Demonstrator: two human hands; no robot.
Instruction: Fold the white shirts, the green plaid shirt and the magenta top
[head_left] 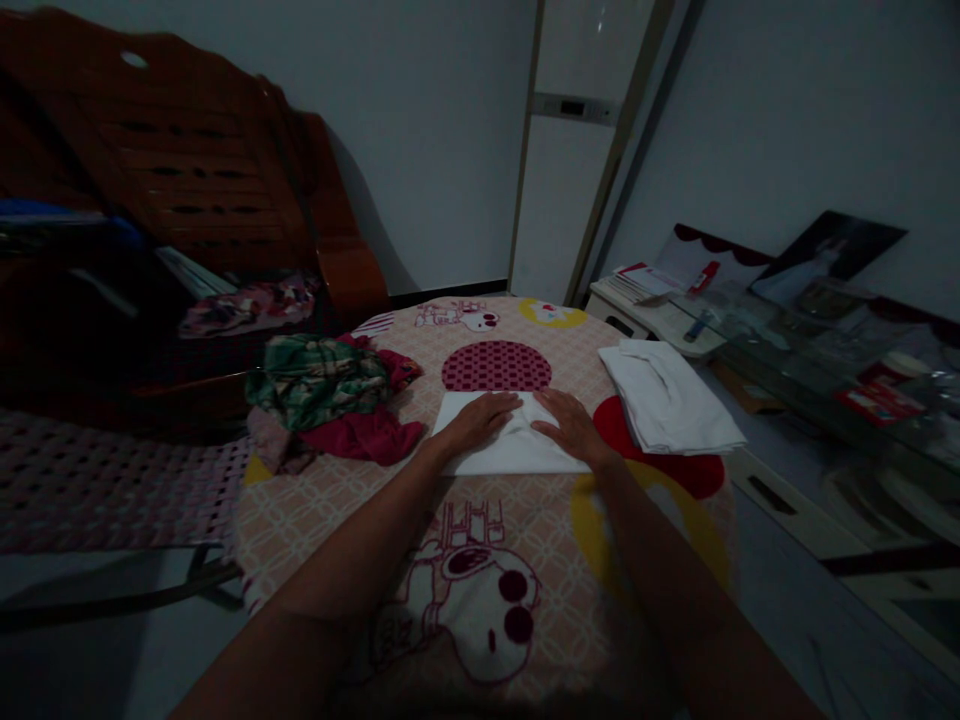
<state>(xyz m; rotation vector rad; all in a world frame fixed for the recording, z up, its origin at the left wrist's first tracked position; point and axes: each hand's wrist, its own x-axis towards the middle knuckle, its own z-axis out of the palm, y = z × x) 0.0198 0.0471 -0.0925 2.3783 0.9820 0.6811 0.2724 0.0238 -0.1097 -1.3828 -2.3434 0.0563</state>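
A folded white cloth lies flat on the round table with a cartoon-printed cover. Both of my hands press down on it. My left hand rests palm down on the cloth's left half, fingers stretched flat. My right hand lies flat on the right half, fingers pointing up and left, nearly meeting the left hand's fingertips. Nothing is gripped in either hand.
A heap of crumpled green and red clothes sits at the table's left. A stack of folded white cloths lies at its right edge. A woven chair stands left, a wooden bench behind, a low cluttered cabinet right.
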